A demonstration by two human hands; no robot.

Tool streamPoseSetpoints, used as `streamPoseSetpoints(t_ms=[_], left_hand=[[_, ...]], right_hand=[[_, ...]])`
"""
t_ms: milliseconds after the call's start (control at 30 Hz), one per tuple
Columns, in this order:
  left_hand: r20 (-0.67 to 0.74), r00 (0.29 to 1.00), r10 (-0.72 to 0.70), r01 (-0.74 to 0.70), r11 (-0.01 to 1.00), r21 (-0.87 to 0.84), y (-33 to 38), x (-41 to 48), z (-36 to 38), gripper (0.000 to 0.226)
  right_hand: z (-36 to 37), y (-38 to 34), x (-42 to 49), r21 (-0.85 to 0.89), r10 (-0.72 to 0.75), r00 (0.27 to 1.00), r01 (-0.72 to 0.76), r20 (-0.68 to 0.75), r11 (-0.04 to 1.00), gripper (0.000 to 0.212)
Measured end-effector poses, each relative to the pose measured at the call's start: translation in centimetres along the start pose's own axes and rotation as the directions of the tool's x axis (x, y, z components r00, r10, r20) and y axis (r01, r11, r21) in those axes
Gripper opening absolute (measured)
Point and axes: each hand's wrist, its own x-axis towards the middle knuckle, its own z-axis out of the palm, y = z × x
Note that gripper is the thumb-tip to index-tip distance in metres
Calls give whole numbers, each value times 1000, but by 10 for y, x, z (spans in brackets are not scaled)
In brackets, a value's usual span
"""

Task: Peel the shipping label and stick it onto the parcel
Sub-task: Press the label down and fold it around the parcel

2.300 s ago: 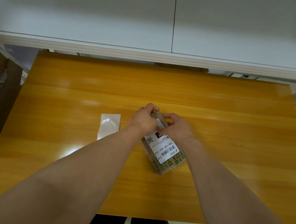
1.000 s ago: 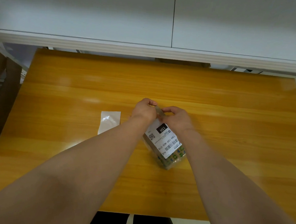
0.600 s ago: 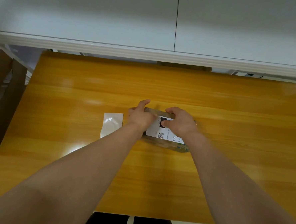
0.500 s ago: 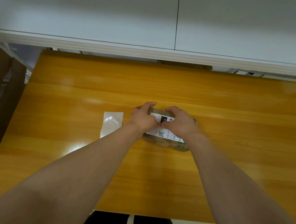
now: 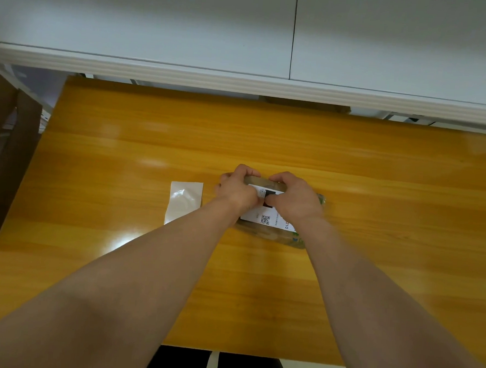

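Note:
A small brown parcel [image 5: 264, 233] with a green-patterned end lies on the orange wooden table [image 5: 378, 192], turned sideways. A white shipping label [image 5: 265, 216] with a QR code and black block sits on its top face. My left hand [image 5: 237, 190] grips the parcel's left far end with curled fingers, thumb on the label. My right hand [image 5: 296, 200] curls over the parcel's right part, thumb pressing on the label near the black block. Both hands hide most of the label's upper edge.
A glossy white backing sheet [image 5: 184, 201] lies flat on the table just left of my left hand. Brown cardboard [image 5: 2, 146] stands off the table's left edge. A white cabinet front [image 5: 245, 41] runs behind the table's far edge.
The parcel has been turned from pointing toward me to lying sideways across the table. Both hands stayed on it and closed over its far edge, thumbs on the label.

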Motion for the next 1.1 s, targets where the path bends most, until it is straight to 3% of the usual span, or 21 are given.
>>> streamPoseSetpoints(t_ms=[333, 567, 667, 800, 933, 1033, 1100], left_hand=[[30, 999, -39, 44, 981, -188, 2, 6, -2, 22], [39, 997, -68, 74, 981, -181, 1, 9, -1, 29], [75, 995, -73, 80, 992, -99, 4, 8, -4, 27], [126, 990, -65, 53, 994, 99, 14, -2, -8, 57], [150, 986, 68, -109, 952, 287, 22, -9, -8, 81], [162, 980, 113, -168, 909, 382, 20, -11, -3, 79], [145, 982, 117, -167, 902, 398, 16, -11, 1, 70]], right_hand=[[9, -5, -1, 23, 58, 995, -57, -76, 998, 23], [9, -13, -1, 21, 108, 989, -106, -104, 994, 16], [2, -13, 0, 33, 75, 996, -73, -51, 997, 16], [-20, -12, 0, 164, 52, 997, -59, 50, 985, 32], [-37, -5, -7, 25, -11, 989, 7, 149, 1000, 57], [-35, -1, -12, -31, -19, 973, 27, 230, 999, 72], [-30, 0, -14, -72, -39, 972, 57, 230, 996, 72]])
